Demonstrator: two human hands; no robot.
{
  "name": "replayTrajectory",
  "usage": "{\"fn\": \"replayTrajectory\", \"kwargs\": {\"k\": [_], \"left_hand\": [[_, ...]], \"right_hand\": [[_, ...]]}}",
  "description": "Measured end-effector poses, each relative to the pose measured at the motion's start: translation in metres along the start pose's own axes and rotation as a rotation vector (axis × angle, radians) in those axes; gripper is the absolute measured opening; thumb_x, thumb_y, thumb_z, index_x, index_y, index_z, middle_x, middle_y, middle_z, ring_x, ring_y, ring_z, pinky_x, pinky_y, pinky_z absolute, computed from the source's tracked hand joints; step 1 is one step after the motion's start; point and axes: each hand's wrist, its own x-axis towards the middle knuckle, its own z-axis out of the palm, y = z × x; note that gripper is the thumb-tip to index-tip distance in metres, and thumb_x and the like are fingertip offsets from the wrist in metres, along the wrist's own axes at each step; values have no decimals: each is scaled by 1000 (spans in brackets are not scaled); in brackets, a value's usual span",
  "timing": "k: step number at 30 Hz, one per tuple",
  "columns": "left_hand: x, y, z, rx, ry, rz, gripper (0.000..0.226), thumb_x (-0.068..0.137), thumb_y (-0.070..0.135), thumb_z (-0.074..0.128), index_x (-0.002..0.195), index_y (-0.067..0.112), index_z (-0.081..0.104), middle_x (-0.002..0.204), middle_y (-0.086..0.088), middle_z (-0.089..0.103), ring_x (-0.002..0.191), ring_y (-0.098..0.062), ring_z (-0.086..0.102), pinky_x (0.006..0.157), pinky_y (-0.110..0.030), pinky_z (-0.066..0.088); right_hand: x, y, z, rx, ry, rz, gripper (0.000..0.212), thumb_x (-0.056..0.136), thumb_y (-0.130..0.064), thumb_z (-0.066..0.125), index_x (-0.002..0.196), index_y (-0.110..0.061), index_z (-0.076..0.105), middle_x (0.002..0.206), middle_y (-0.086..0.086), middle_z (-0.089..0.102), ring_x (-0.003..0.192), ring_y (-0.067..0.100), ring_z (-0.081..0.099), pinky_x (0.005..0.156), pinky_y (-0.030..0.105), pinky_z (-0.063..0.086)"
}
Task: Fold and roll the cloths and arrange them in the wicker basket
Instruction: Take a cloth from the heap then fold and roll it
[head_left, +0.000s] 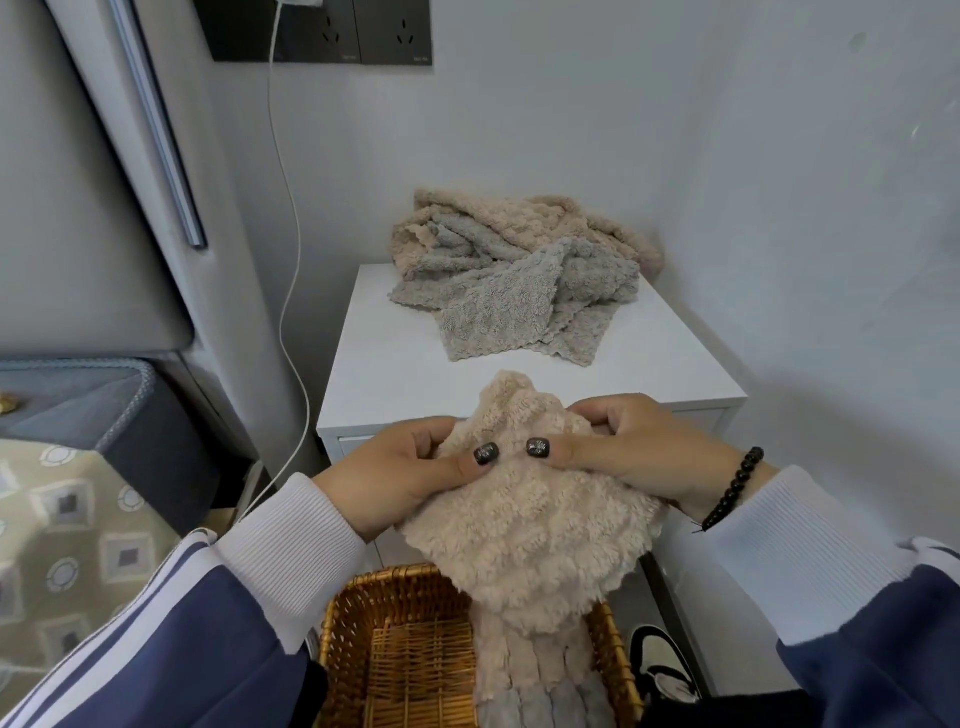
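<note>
Left hand (410, 478), right hand (631, 447) pinch fluffy beige cloth (530, 535) lower centre, above woven wicker basket (363, 613); advise aligning edges before rolling.

Navy sleeves (156, 654), white stripes, white ribbed cuffs (291, 545); black bead bracelet (735, 486) right wrist; dark-painted thumbnails (485, 453).
</note>
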Motion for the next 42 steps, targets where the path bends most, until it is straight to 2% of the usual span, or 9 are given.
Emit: {"fn": "replayTrajectory", "kwargs": {"k": [3,8,16,21,26,31,34,38,42], "left_hand": [[-2,6,1,-166,74,42,28,76,16,67,101,5,65,92,-11,73,78,-19,71,69,-28,59],[-7,15,5,-295,121,60,30,71,11,62,100,3,64,83,-8,74,69,-16,72,57,-23,57],[-8,19,17,-261,98,19,29,69,3,78,96,7,68,91,-9,75,79,-21,73,64,-29,59],[-5,19,17,-329,153,91,30,67,3,65,97,6,66,90,-11,75,75,-22,73,60,-28,59],[-2,14,16,-256,194,135,37,70,6,67,107,7,67,99,-12,74,83,-22,73,69,-29,60],[-1,8,20,-276,238,155,40,72,13,67,112,11,66,107,-12,72,96,-27,70,83,-35,58],[-2,10,20,-329,244,183,43,74,11,64,116,8,64,107,-12,72,94,-26,71,78,-33,59],[-7,15,17,-405,202,189,38,63,12,79,101,12,72,100,-11,74,83,-22,73,64,-27,58],[-8,13,8,-395,121,132,33,71,6,68,99,21,75,108,-15,71,88,-27,72,76,-39,59]], "right_hand": [[-5,2,-6,144,-46,20,55,56,-29,87,104,-8,69,99,7,74,95,22,70,88,39,56],[-4,9,-18,356,153,14,55,46,-26,81,96,-6,68,89,12,72,81,26,63,66,31,54],[-4,8,-3,735,102,33,53,63,-17,78,112,1,66,111,19,69,97,31,68,83,40,56],[-6,9,12,705,12,60,47,61,-11,77,107,-6,67,106,13,72,97,26,69,80,41,58],[-6,12,-1,648,149,38,72,41,-31,94,101,0,70,115,27,64,111,45,57,103,60,37],[-10,10,2,729,52,64,41,67,-19,68,104,1,66,90,16,74,79,24,71,70,34,60],[-13,8,13,700,-69,87,45,73,-17,75,115,-8,61,107,9,72,98,25,70,83,38,57],[-10,5,5,818,-77,77,63,65,-4,79,123,3,55,115,20,67,107,31,65,86,43,54],[-10,3,-4,863,-55,36,62,53,-7,75,113,5,62,111,23,68,102,32,67,82,41,56]]}}
